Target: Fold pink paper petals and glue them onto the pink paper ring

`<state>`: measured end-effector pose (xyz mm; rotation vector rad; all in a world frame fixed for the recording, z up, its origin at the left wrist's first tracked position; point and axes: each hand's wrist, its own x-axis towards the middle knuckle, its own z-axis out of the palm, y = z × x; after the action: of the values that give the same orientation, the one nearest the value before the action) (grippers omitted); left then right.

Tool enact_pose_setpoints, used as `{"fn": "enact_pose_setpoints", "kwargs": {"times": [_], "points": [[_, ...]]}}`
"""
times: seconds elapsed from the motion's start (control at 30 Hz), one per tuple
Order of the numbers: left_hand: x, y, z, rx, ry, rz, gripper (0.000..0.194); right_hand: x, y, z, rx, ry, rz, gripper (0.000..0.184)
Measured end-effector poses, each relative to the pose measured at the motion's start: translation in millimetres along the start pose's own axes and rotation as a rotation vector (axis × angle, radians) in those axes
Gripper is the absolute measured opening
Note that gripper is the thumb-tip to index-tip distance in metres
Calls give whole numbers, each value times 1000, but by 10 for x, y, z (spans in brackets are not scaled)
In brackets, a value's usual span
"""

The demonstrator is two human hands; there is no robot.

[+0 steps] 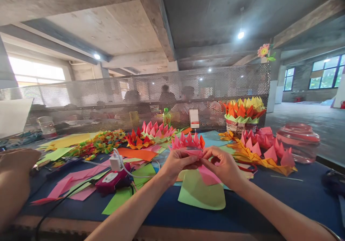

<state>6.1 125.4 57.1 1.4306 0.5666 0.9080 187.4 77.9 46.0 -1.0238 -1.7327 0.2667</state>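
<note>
My left hand and my right hand meet above the middle of the table, both with fingers closed on a small folded piece of pink paper. Thumbs and fingertips pinch it from either side; part of it is hidden by my fingers. Just behind it stands a pink folded-paper lotus with pointed petals. Below my hands lie a pale green paper sheet and a pink sheet.
A co-worker's arm reaches in at the left. A purple power socket with a white charger and cables sits left of me. Rightward are pink and yellow folded petals, a paper-flower basket and a clear plastic jar. A perforated metal divider stands behind.
</note>
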Motion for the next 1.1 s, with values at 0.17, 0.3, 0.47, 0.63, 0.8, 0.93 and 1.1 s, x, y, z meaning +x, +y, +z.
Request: {"fn": "enact_pose_setpoints", "kwargs": {"times": [0.17, 0.3, 0.47, 0.63, 0.8, 0.93, 1.1], "points": [[5, -14, 7, 16, 2, 1, 31, -5, -21, 1, 16, -10, 23, 20], [7, -16, 16, 17, 0, 12, 31, -14, -44, -3, 19, -9, 31, 19], [-6, -16, 46, 15, 6, 45, 34, -19, -74, -8, 21, -4, 35, 19], [-17, -26, 66, 18, 9, 42, 34, -22, -107, -6, 36, -7, 58, 18], [-3, -37, 37, 29, 28, 61, 30, -26, -53, 22, 69, 25, 134, 21], [12, -33, 24, 20, 39, 67, 34, -12, 5, 49, 113, 59, 173, 28], [24, -16, 45, 16, 90, 69, 50, 1, 9, 50, 174, 32, 215, 38]]}}
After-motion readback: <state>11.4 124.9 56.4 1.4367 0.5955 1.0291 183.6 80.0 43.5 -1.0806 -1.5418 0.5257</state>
